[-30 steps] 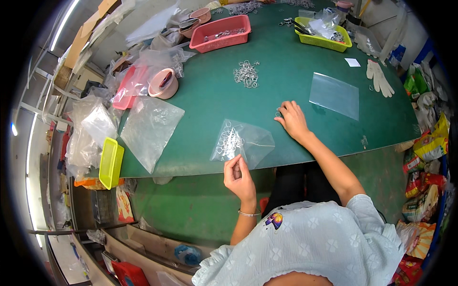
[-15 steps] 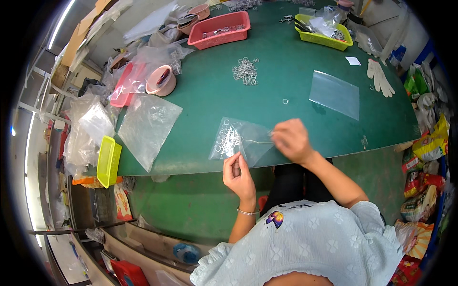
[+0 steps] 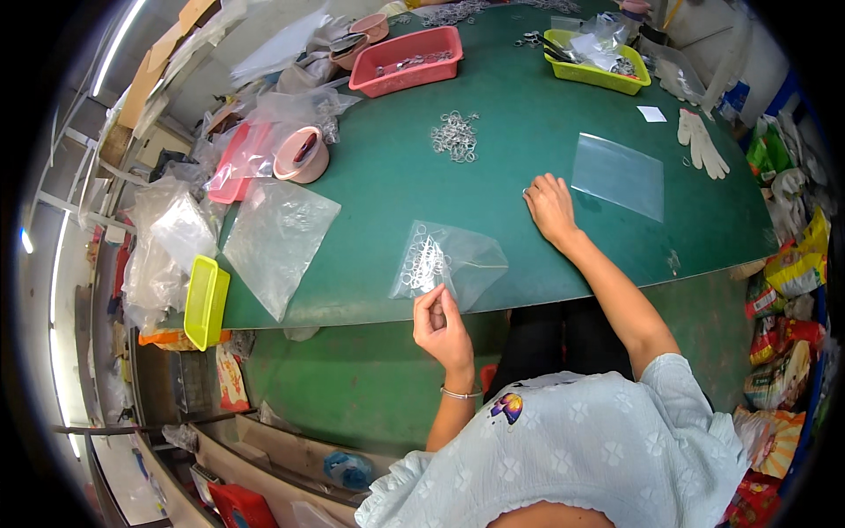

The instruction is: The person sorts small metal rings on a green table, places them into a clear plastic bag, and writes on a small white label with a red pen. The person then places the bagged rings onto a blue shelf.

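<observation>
A clear plastic bag lies near the table's front edge with a heap of small silver metal rings in its left part. My left hand is closed in a pinch on the bag's near edge, just below the rings. Farther right and deeper on the table, my right hand rests palm down, its fingers bent together. Its fingertips are at a single metal ring, mostly hidden under them. A loose pile of similar rings lies beyond both hands.
Flat clear bags lie left and right. A yellow-green tray sits at the left edge; a pink bowl, a red basket and a yellow basket stand farther back. A white glove lies at right.
My right hand has left the right end of the bag and moved away from me to the lone ring on the table. My left hand keeps its pinch on the bag.
</observation>
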{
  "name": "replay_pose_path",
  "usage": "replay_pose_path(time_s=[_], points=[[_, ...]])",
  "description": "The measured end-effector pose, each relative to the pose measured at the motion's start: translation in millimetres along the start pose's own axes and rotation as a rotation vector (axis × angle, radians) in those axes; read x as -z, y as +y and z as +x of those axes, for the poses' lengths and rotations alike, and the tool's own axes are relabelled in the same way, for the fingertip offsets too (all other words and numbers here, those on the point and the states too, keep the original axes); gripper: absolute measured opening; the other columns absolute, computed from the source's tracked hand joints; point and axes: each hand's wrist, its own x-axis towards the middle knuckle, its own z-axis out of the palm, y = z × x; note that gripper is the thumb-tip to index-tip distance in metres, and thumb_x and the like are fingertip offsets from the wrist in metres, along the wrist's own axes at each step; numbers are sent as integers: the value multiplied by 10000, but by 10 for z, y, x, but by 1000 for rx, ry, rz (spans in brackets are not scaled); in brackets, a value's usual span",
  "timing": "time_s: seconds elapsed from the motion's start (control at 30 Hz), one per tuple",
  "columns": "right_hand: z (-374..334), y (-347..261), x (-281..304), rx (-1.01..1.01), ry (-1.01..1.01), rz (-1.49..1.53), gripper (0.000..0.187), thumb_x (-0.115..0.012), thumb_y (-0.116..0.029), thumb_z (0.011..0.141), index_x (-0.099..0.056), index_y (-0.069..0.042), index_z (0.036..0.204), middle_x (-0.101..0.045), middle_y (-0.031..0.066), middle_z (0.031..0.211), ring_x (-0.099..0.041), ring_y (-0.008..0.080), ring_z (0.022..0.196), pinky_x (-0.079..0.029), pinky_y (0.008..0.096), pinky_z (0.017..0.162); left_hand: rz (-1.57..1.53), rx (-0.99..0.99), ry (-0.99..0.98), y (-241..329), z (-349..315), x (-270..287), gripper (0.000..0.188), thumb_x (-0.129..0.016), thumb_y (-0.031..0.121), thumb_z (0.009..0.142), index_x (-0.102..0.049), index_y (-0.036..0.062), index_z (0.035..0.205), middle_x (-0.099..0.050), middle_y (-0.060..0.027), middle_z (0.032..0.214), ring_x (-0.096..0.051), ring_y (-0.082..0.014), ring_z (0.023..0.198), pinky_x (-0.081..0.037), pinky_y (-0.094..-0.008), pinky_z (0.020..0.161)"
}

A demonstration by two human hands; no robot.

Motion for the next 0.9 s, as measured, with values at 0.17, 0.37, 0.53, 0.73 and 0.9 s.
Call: replay_pose_path(time_s=[0.17,0.37,0.53,0.73,0.9], points=[[-5,-384,326,106,140,309,104,-653,-66,712,-625,-47,811,-568,76,843,-527,239,837,-397,366,720,2,-27,20,-19,22,38,112,-534,-64,857,-583,-55,957,-540,-34,873,-520,-67,726,-444,-187,638],[-203,-949,835,485,119,529,184,-671,-29,687,-631,-47,865,-573,72,909,-540,248,828,-421,358,688,-9,-25,7,19,18,-4,119,-516,-93,853,-573,-67,955,-507,-36,896,-514,-70,765,-452,-192,677],[-242,-868,912,111,116,644,204,-653,-47,747,-622,-21,946,-578,100,915,-545,262,832,-439,349,725,110,-77,10,10,90,31,127,-521,-76,851,-571,-57,966,-517,-44,912,-514,-87,768,-448,-204,669],[-204,-413,844,58,-66,606,162,-602,-117,821,-622,0,931,-607,124,876,-579,282,810,-459,359,725,151,-248,-30,177,873,-43,127,-548,13,868,-570,-40,981,-561,-42,869,-521,-91,744,-446,-224,657],[-163,340,1024,-173,-176,638,148,-593,-107,817,-642,15,884,-630,146,853,-606,281,784,-480,354,699,-69,-358,28,575,1817,-185,131,-552,32,873,-570,-43,978,-575,-46,868,-524,-89,744,-436,-216,668]])
